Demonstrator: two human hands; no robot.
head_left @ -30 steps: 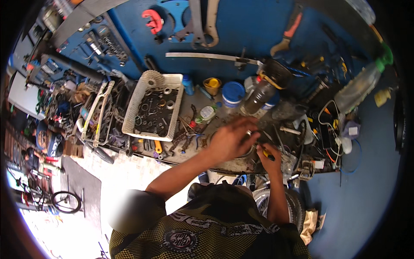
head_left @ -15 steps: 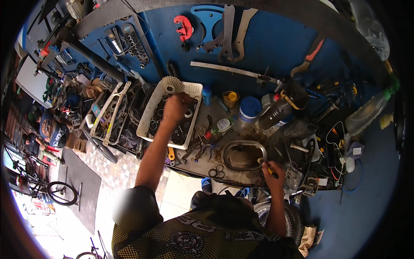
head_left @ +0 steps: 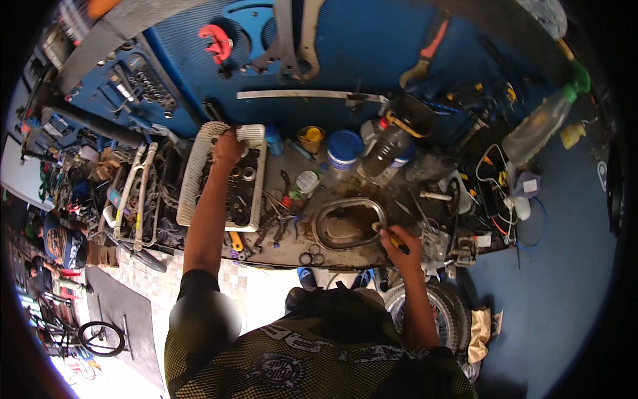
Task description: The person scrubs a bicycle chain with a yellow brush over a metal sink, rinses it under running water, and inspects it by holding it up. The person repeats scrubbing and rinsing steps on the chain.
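Observation:
My left hand point(head_left: 228, 149) reaches into the far part of a white plastic basket point(head_left: 260, 193) of small metal bike parts. It is close beside a toothed cassette point(head_left: 212, 130); its fingertips are hidden, so I cannot tell whether they grip anything. My right hand point(head_left: 405, 247) is closed around a yellow-and-black handle point(head_left: 399, 243). The handle's pale, rounded end, perhaps a brush, points at the right rim of an oval metal tray point(head_left: 319, 241). Dark, wet-looking residue covers part of the tray's bottom.
Black rings point(head_left: 311, 255) lie near the bench's front edge. Behind the tray stand a blue-lidded tub point(head_left: 345, 147), a yellow cup point(head_left: 310, 138) and a dark bottle point(head_left: 384, 154). Tools hang on the blue wall panel. Left of the basket is a crate point(head_left: 149, 226) of parts; people are farther off.
The view has swung to the right. My left hand has moved toward the far side of the basket, nearer the cassette. My right hand keeps the handle by the tray's right rim.

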